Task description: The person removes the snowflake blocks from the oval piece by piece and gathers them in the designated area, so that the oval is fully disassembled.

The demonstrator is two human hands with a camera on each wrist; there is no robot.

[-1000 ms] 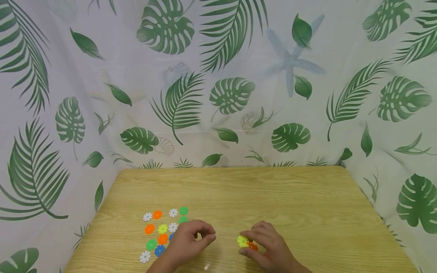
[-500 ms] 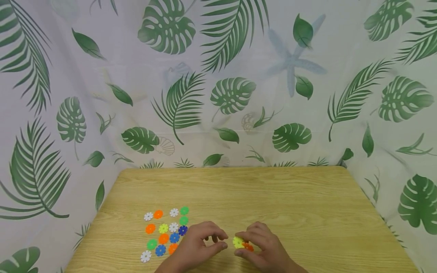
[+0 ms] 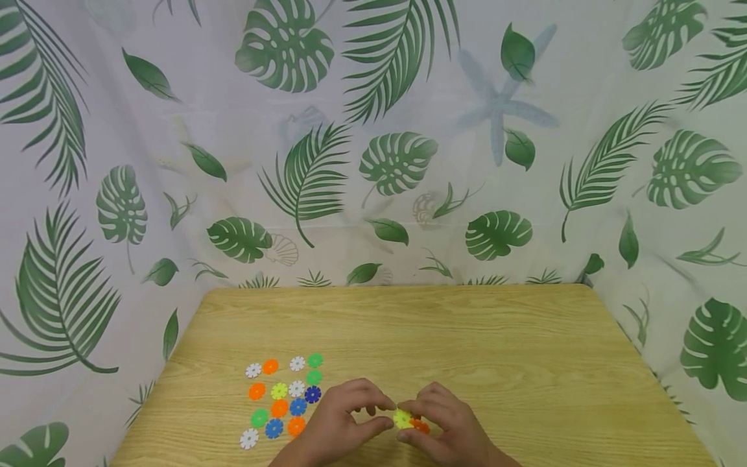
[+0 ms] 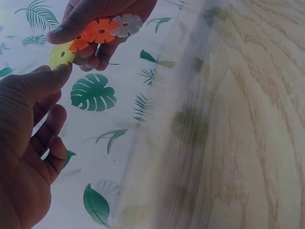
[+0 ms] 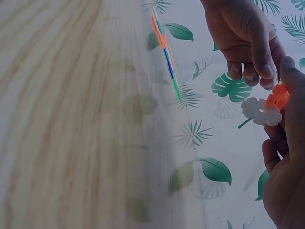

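Note:
My right hand (image 3: 449,421) holds a short chain of interlocking notched plastic discs between thumb and fingers. In the left wrist view the chain runs from a yellow disc (image 4: 61,56) through two orange discs (image 4: 101,31) to a white disc (image 4: 127,25). From the left, my left hand (image 3: 347,415) pinches the edge of the yellow disc with thumb and forefinger; its other fingers are loosely bent. The right wrist view shows the white end (image 5: 259,112) beside an orange disc (image 5: 279,97); the right fingers hide part of the chain.
Several loose notched discs in white, orange, green, yellow and blue lie in rough rows on the wooden table (image 3: 467,331), left of the hands, including an orange disc (image 3: 296,426) beside the left forearm. A leaf-patterned cloth (image 3: 373,194) surrounds the table's back and sides.
My left hand has moved right, away from the loose discs, and now meets the yellow disc. My right hand has brought the chain slightly left. More loose discs are uncovered.

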